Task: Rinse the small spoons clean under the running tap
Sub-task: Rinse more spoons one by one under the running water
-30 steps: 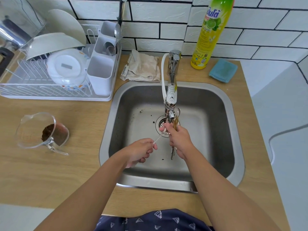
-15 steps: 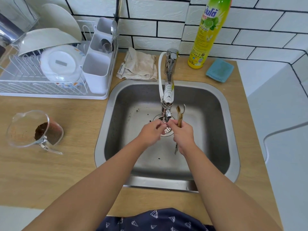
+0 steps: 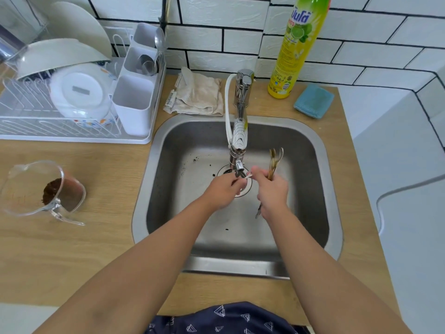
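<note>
Both hands are over the steel sink [image 3: 320, 165], right under the tap [image 3: 238, 150]. My right hand [image 3: 273, 191] grips a bundle of small spoons [image 3: 274, 160], their bowls sticking up past my fingers and the handles poking out below my palm. My left hand [image 3: 222, 190] pinches one small pale spoon [image 3: 248, 175] just below the spout, and my right fingertips touch its other end. The water stream itself is hard to make out.
A white dish rack [image 3: 72, 112] with bowls and a cutlery holder stands at the left. A clear jug with coffee grounds [image 3: 48, 191] sits on the wooden counter. Behind the sink lie a cloth [image 3: 197, 95], a yellow detergent bottle [image 3: 298, 44] and a blue sponge [image 3: 314, 101].
My left hand moved from the lower left up to the spout, bringing the pale spoon under the tap. My right hand shifted slightly right with the bundle.
</note>
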A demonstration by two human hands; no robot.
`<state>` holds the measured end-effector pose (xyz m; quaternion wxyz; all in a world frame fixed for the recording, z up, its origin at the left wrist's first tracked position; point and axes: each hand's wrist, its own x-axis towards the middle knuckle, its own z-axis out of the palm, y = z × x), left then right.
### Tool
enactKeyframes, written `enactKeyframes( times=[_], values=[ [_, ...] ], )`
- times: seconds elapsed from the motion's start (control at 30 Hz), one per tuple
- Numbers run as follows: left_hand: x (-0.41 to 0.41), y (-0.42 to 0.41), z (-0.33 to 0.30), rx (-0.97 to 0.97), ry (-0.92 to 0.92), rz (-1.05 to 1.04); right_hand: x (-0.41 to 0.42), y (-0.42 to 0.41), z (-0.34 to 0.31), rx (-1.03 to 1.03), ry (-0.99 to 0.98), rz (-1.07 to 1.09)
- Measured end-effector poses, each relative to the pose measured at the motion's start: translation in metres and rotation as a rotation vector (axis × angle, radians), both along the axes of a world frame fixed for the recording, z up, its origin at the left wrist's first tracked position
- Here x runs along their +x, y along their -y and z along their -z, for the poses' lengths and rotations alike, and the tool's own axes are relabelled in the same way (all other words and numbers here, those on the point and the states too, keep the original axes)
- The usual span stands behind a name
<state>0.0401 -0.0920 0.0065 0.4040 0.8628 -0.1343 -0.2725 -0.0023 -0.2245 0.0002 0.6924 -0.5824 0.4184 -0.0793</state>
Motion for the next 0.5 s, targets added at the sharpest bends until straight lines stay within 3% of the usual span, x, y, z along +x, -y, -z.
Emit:
enactKeyframes(
  times=[0.17,0.23,0.37,0.5],
  values=[
    [0.004,-0.023,0.005,0.019,-0.019,-0.041,0.008,0.021,-0.01,-0.025,0.026,0.1],
    [0.002,-0.04,0.009,-0.098,-0.197,-0.16,0.008,0.035,-0.011,-0.04,0.017,0.123],
    [-0.004,-0.042,0.01,-0.357,-0.668,-0.347,0.002,0.04,-0.006,0.016,0.068,-0.051],
    [-0.01,-0.032,0.008,-0.493,-0.728,-0.417,-0.002,0.045,-0.008,0.016,0.073,0.041]
  ],
)
